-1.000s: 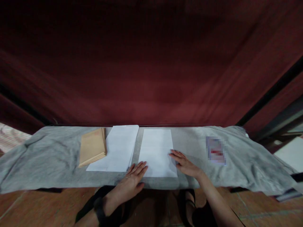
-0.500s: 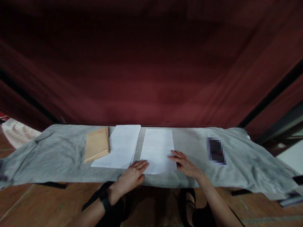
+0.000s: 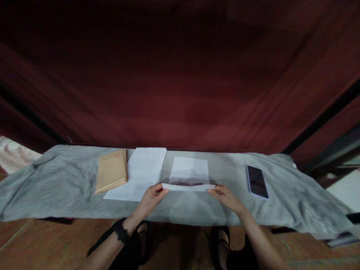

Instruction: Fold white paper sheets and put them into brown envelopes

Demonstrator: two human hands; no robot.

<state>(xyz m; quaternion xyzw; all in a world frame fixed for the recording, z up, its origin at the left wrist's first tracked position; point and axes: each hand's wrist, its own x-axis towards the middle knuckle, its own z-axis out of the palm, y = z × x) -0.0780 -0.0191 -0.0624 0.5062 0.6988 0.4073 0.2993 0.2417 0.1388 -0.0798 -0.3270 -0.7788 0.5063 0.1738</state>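
Observation:
A white sheet of paper lies in front of me with its far part flat on the cloth. Its near edge is lifted and turned up into a narrow bright strip between my hands. My left hand pinches the left end of that strip, thumb towards me. At the right end, my right hand pinches it the same way. Left of this sheet lies a stack of white paper, partly covered by a pile of brown envelopes.
A grey cloth with wrinkled ends covers the long, narrow table. On the right lies a phone in a light purple case. A dark red curtain-like backdrop rises behind the table. Tiled floor shows below.
Both hands have gone from resting with fingers spread at the sheet's near part to gripping its near edge. That edge has come up off the cloth and is turned over.

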